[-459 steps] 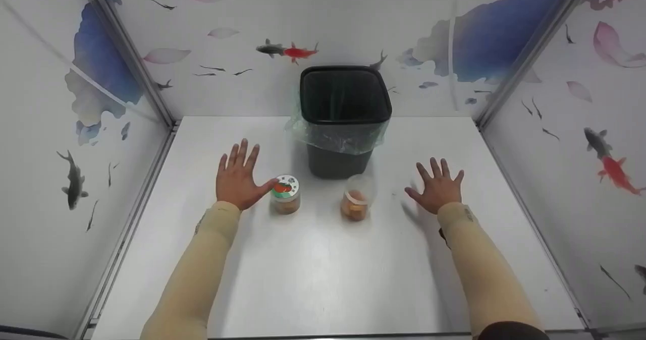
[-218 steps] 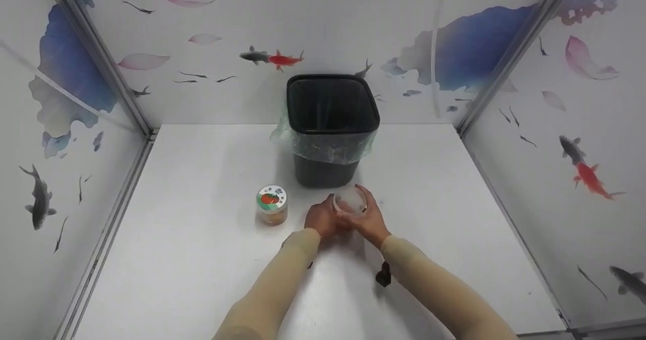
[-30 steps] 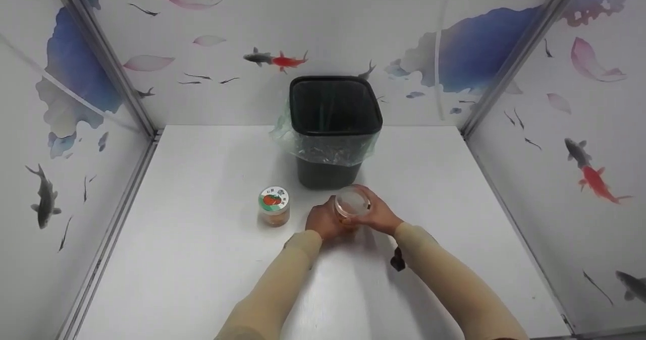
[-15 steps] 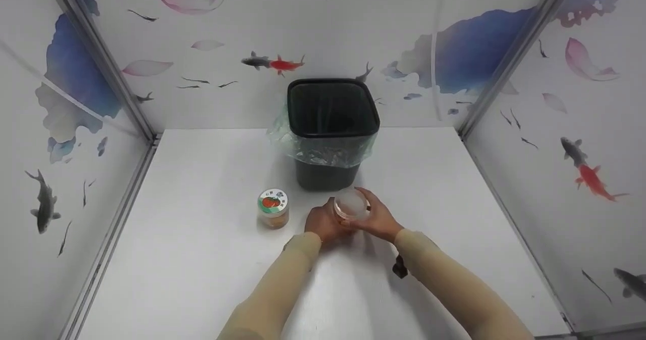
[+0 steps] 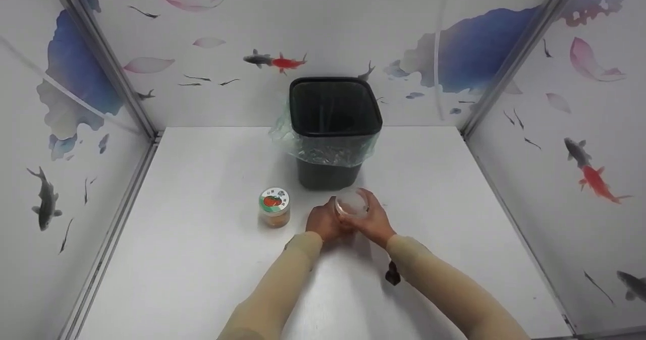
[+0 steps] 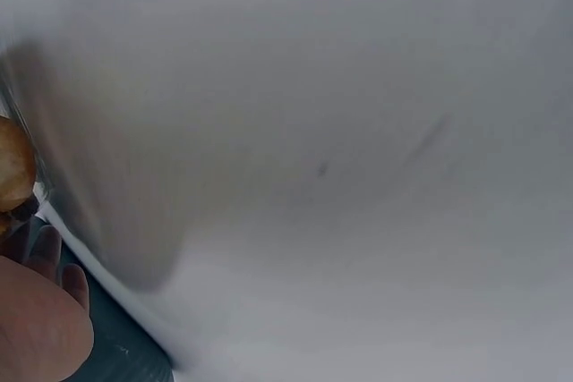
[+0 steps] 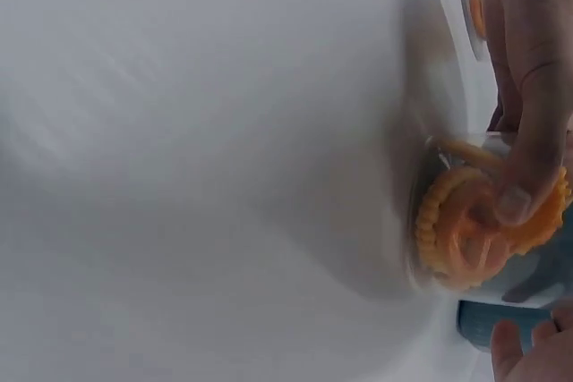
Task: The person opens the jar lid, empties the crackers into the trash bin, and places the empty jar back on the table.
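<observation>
In the head view a clear plastic jar stands upright on the white table, largely hidden by my hands. My left hand (image 5: 322, 221) grips its side. In the right wrist view, a thumb (image 7: 528, 190) presses the wall of this jar (image 7: 414, 261), with orange ridged pastries (image 7: 448, 230) visible inside. My right hand (image 5: 372, 219) holds the jar's translucent lid (image 5: 351, 202) at the top, fingers around its rim. To the left stands a second jar (image 5: 274, 214) with a printed white, green and orange label on its lid; neither hand touches it.
A dark bin (image 5: 328, 176) lined with a pale green bag (image 5: 333, 151) stands just behind the held jar. Printed wall panels (image 5: 202, 98) enclose the table (image 5: 202, 279) at the back and sides. A small black object (image 5: 392, 274) hangs at the right wrist.
Fifteen seconds ago both hands lay spread apart on the table; since then they have come together on the right-hand jar. Within the last second my right hand has turned slightly at the lid.
</observation>
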Motion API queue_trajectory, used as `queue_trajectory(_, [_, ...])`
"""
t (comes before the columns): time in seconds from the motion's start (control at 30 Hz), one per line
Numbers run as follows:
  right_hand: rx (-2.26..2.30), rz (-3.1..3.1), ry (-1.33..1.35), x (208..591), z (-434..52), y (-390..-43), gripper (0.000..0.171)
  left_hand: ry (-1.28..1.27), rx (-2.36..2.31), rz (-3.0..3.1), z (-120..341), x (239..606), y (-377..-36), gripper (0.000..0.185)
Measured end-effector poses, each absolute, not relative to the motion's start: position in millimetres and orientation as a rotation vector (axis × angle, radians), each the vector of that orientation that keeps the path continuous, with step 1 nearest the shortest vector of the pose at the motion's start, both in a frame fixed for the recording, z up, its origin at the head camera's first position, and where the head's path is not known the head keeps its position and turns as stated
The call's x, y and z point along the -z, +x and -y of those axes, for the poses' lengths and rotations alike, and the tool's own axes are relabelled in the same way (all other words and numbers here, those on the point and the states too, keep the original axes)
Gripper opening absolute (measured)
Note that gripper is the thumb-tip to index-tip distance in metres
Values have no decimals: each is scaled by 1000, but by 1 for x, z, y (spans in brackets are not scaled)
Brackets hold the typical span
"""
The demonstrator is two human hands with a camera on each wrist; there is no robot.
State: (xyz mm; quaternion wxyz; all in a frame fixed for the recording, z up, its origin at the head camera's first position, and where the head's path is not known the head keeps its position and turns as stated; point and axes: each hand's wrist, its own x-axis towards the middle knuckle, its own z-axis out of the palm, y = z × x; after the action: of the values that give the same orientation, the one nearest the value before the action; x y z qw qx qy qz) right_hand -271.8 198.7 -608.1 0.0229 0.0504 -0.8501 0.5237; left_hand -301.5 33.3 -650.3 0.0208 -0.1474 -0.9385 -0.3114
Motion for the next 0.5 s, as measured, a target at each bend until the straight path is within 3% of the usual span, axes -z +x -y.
queue_trajectory(0.5, [-1579, 2764, 493, 590, -218, -286, 87, -484, 1000, 2883, -33, 652, -301, 90])
